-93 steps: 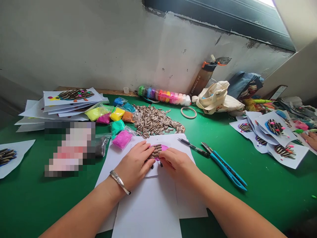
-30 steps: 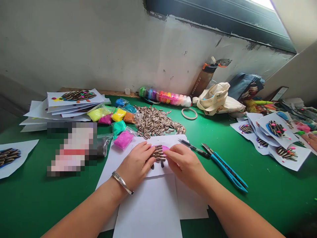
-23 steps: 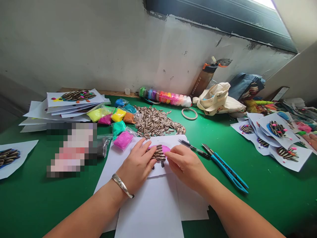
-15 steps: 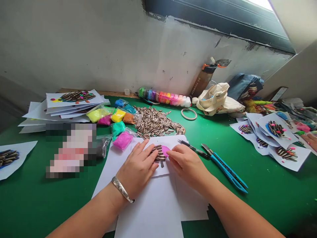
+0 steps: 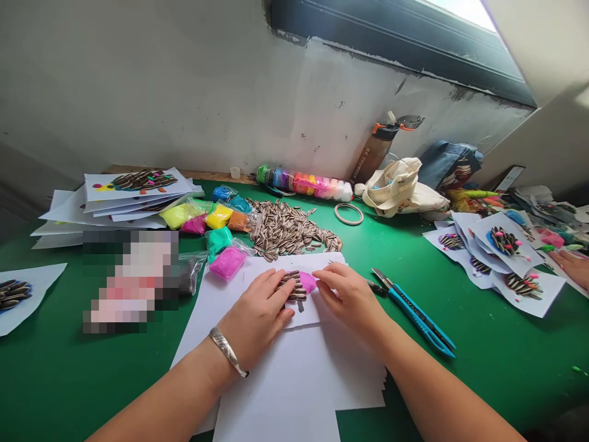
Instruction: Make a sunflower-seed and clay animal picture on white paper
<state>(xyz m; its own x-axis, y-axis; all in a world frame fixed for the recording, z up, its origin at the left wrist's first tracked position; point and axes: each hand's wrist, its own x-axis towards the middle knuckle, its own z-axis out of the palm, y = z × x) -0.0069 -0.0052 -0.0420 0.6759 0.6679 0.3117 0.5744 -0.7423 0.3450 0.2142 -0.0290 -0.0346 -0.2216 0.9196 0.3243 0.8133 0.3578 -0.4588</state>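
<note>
Pink clay (image 5: 308,282) bears slim striped seeds (image 5: 297,288); left grip (image 5: 263,306) spread, right grip (image 5: 350,299) I can't tell.

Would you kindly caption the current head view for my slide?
The left hand lies partly over striped seeds on a magenta patch, the right hand beside it.

One seed pile (image 5: 288,230), one knife (image 5: 416,316), one bottle (image 5: 372,152) show.

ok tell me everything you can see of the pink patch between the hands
The pink patch looks like flattened clay, lying flat on white paper. Striped seeds overlap in rows across its visible middle, leaving the right end bare. A short dark piece shows just below. The left hand hides its left part; the right hand is beside its right end, contact unclear.
</note>
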